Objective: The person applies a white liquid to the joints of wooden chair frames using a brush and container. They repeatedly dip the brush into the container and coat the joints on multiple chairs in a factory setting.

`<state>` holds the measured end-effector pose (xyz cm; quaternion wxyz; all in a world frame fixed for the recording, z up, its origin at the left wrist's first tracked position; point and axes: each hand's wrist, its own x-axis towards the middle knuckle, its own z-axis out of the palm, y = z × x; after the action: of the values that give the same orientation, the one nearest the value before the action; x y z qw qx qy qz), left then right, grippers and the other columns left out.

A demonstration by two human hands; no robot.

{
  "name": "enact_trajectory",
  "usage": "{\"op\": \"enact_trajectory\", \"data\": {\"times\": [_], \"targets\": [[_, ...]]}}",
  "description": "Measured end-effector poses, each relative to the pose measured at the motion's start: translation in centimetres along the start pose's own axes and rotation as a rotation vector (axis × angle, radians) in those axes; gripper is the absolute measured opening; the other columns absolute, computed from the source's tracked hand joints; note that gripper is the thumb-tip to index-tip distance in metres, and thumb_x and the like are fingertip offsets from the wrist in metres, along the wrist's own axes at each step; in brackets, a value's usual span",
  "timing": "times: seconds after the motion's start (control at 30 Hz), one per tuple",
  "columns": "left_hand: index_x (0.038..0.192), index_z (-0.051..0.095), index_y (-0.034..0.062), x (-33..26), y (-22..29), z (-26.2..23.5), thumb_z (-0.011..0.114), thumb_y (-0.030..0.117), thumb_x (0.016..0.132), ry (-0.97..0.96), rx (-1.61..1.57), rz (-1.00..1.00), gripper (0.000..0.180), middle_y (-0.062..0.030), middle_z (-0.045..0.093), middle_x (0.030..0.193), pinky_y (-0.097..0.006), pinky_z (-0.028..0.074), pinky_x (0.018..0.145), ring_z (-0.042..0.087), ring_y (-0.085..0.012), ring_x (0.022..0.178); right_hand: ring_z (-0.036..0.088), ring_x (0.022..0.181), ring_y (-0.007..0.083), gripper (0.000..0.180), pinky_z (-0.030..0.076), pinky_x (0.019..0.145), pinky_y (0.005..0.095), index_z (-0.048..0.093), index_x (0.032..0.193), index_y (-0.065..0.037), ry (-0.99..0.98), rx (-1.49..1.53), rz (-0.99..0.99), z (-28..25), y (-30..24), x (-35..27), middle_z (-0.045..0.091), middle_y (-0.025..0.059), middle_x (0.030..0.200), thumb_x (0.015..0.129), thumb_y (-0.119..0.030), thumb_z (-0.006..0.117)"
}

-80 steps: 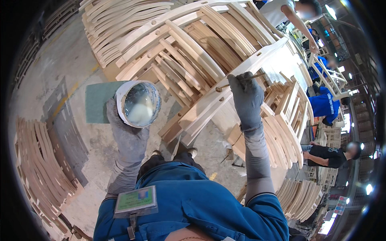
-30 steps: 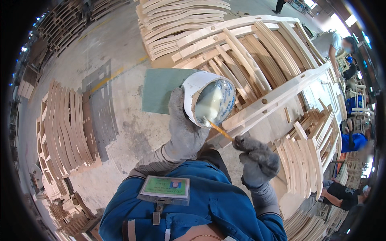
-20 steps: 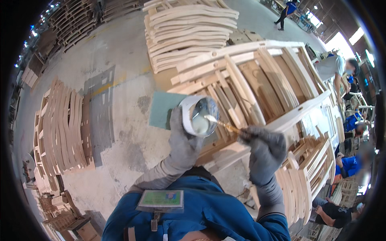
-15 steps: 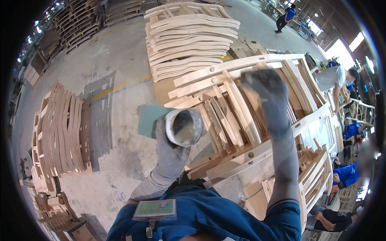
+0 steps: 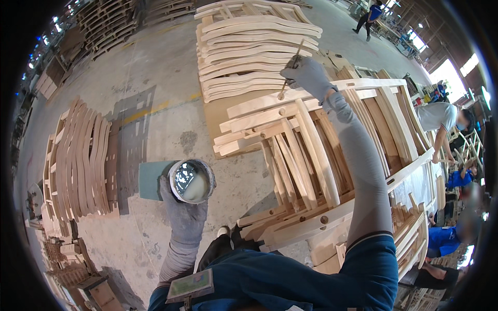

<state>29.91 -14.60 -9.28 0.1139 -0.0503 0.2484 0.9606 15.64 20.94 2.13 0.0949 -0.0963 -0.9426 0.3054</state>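
Observation:
My left hand (image 5: 184, 217), in a grey glove, is closed around a white tub (image 5: 210, 179) of milky, glossy liquid (image 5: 196, 187). A flat blue-green sheet (image 5: 151, 180) sticks out to the left from behind the tub; how it is held is hidden. My right hand (image 5: 307, 75), also gloved, grips a thin stick (image 5: 299, 49) whose lower tip is at the far rail (image 5: 254, 106) of a stacked wooden frame. Whether the tip touches the wood I cannot tell. Round holes show along the rails, and slatted wooden frames (image 5: 321, 155) lie piled below my right forearm.
Behind stands a tall stack of curved wooden pieces (image 5: 254, 52); another stack (image 5: 78, 160) is on the left. Pallets (image 5: 106, 23) are at the far left. A person in a light shirt (image 5: 438, 116) works close by on the right, with more people beyond.
My right hand has moved away and left, from over the frames to the far rail, where the stick now shows. My left hand, tub and blue-green sheet have shifted left and slightly nearer.

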Motion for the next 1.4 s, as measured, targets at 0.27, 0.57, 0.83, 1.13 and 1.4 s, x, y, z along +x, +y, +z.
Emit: {"op": "enact_trajectory", "data": {"times": [0.27, 0.57, 0.83, 1.13, 1.4], "targets": [[0.136, 0.027, 0.0109, 0.1, 0.1, -1.1, 0.062, -0.003, 0.082, -0.149, 0.681, 0.288, 0.066, -0.0102, 0.04, 0.132, -0.042, 0.048, 0.096, 0.048, -0.0252, 0.117, 0.063, 0.076, 0.0313, 0.034, 0.049, 0.071, 0.0385, 0.063, 0.088, -0.002, 0.067, -0.204, -0.113, 1.8, -0.9, -0.3, 0.064, 0.0166, 0.075, 0.074, -0.033, 0.065], [0.137, 0.024, 0.0062, 3.1, 3.5, -1.2, 0.065, -0.005, 0.077, -0.217, 0.936, 0.328, 0.074, -0.0114, 0.038, 0.133, -0.037, 0.043, 0.099, 0.044, -0.0234, 0.12, 0.061, 0.089, 0.0369, 0.028, 0.048, 0.078, 0.0449, 0.062, 0.091, -0.007, 0.091, -0.275, -0.031, 2.3, -1.7, -0.4, 0.065, 0.018, 0.088, 0.075, -0.031, 0.062], [0.137, 0.021, -0.0043, 10.1, 10.3, -1.0, 0.073, 0.014, 0.076, -0.429, 1.368, 0.634, 0.082, -0.017, 0.039, 0.133, -0.035, 0.034, 0.104, 0.041, -0.0258, 0.124, 0.061, 0.085, 0.0371, 0.028, 0.047, 0.074, 0.0439, 0.062, 0.092, -0.006, 0.25, -0.259, 0.094, 2.4, -3.1, -0.5, 0.064, 0.0182, 0.086, 0.074, -0.028, 0.062], [0.139, 0.021, 0.0018, 16.3, 12.4, -0.9, 0.075, 0.007, 0.074, -0.554, 1.375, 0.639, 0.084, -0.0152, 0.038, 0.134, -0.036, 0.038, 0.102, 0.041, -0.0252, 0.122, 0.063, 0.073, 0.0314, 0.033, 0.047, 0.066, 0.0384, 0.061, 0.084, -0.001, 0.338, -0.157, 0.191, 2.8, -3.6, -1.0, 0.063, 0.0175, 0.074, 0.073, -0.032, 0.067], [0.143, 0.014, 0.0106, 20.5, 6.4, 1.6, 0.069, -0.001, 0.078, -0.722, 1.007, 0.368, 0.086, -0.0153, 0.03, 0.139, -0.04, 0.045, 0.098, 0.044, -0.028, 0.12, 0.063, 0.084, 0.0337, 0.028, 0.048, 0.073, 0.0418, 0.063, 0.091, -0.008, 0.241, -0.096, 0.254, 3.3, -3.4, -1.5, 0.065, 0.0145, 0.084, 0.075, -0.03, 0.068]]}}
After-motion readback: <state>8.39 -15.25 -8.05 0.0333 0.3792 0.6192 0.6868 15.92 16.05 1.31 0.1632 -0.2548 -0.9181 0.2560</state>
